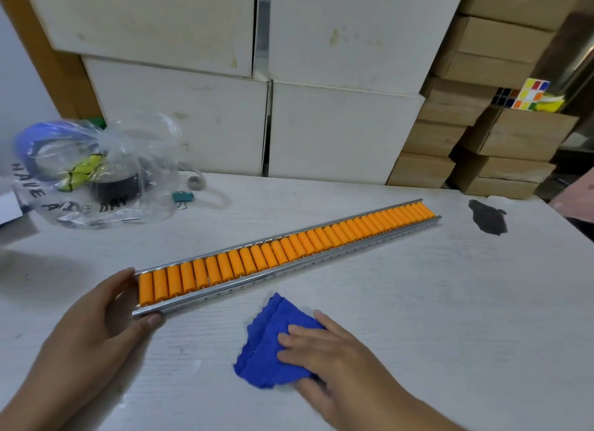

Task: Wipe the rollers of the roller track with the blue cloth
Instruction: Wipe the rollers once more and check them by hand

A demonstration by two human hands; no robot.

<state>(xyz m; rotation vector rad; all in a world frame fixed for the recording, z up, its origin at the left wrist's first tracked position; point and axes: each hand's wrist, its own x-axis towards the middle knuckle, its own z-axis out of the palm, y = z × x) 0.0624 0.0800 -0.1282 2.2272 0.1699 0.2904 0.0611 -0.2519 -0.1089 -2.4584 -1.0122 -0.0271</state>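
Right hand (324, 350), lower centre of frame: fingers (291, 331) spread flat, pressing down on the blue cloth (270, 344); not closed around it.
Left hand (96, 315), lower left: thumb and fingers clamped on the near end of the roller track (283, 253), thumb on the front rail.
Blue cloth: crumpled on the table (418, 318), just below the track, apart from it.
Roller track: metal channel with orange rollers (225, 266), running from lower left to upper right.
Step, as judged: track steadied, cloth being gathered; no roller touched by cloth yet.
Next move calls for: gripping the cloth, lifting it onto the rollers, rubbing along the row while the left hand holds firm.
Also present: plastic bag (96, 173), upper left; dark stain (487, 218), right.
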